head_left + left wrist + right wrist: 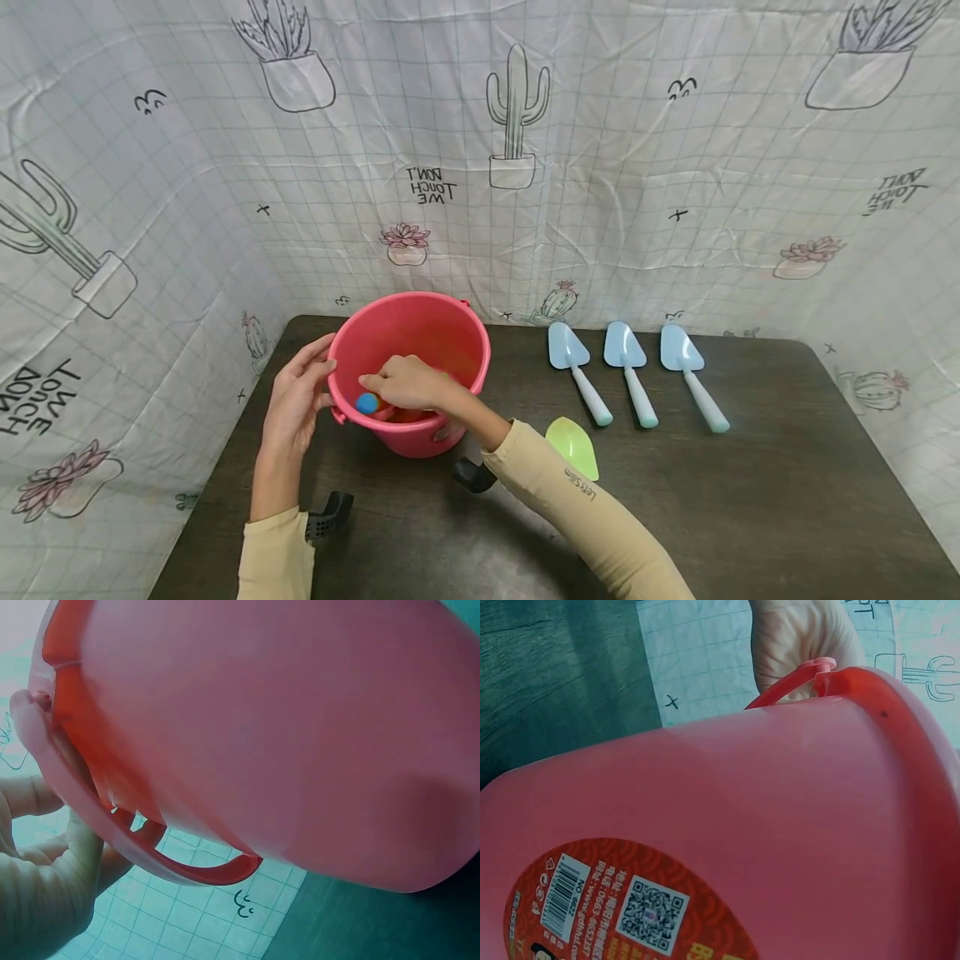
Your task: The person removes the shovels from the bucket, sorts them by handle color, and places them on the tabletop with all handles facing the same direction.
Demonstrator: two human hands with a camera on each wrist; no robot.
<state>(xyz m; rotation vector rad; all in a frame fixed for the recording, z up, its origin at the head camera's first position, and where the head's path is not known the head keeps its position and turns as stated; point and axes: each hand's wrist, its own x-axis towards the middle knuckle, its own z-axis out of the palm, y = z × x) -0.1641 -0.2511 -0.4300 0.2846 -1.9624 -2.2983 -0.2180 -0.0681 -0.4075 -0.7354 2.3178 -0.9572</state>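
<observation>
A pink plastic bucket [423, 437] stands on the table at the left, its mouth tipped toward me. My left hand [291, 408] grips its left rim. In the left wrist view that hand's fingers [41, 859] lie behind the bucket's handle [187, 874]. My right hand [416, 383] reaches over the near rim into the bucket. A round blue thing [367, 403] lies inside, close to its fingers. Something orange-red shows under the hand, mostly hidden. Fingertips are out of sight, so I cannot see whether they hold anything. A printed label [630, 907] covers part of the bucket's side.
Three light-blue toy trowels [576, 375] lie in a row at the back right of the dark table [712, 517]. A green scoop-like piece [572, 448] lies near my right forearm, partly covered by the sleeve. Patterned cloth [450, 108] hangs behind and along the sides.
</observation>
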